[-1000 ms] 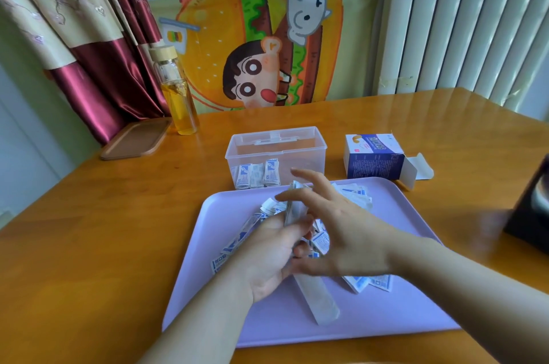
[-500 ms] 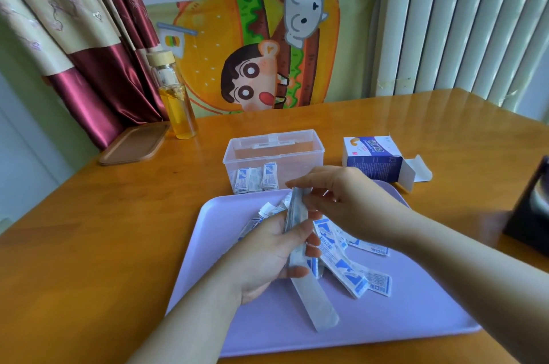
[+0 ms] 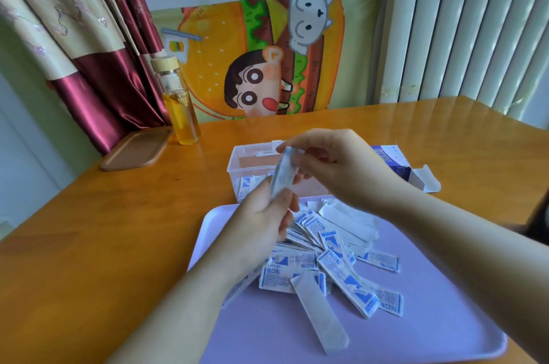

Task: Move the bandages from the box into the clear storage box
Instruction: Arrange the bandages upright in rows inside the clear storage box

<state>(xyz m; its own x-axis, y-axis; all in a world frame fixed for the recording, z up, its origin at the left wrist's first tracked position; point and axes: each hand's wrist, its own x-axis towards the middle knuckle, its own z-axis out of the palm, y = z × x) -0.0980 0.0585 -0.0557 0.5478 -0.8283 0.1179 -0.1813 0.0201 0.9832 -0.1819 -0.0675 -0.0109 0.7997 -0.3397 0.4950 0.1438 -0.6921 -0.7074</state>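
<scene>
one purple tray (image 3: 430,319). on it, loose bandages (image 3: 332,262), overlapping, too many to count. above its far edge, left hand (image 3: 264,221) grips one bandage stack (image 3: 283,173) low; right hand (image 3: 335,167) pinches the top. one clear storage box (image 3: 252,152) just behind the tray, a few bandages inside. one blue box (image 3: 398,170) behind-right.

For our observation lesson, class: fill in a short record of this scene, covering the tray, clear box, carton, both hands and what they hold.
Tray: purple, on the table, bears a loose pile of bandages
Clear box: lidless, behind tray, a few bandages inside
Carton: blue, flap open, right of clear box
Left hand: grips lower end of a bundle of bandages
Right hand: pinches bundle's top end
Bundle: held above tray, in front of clear box
</scene>
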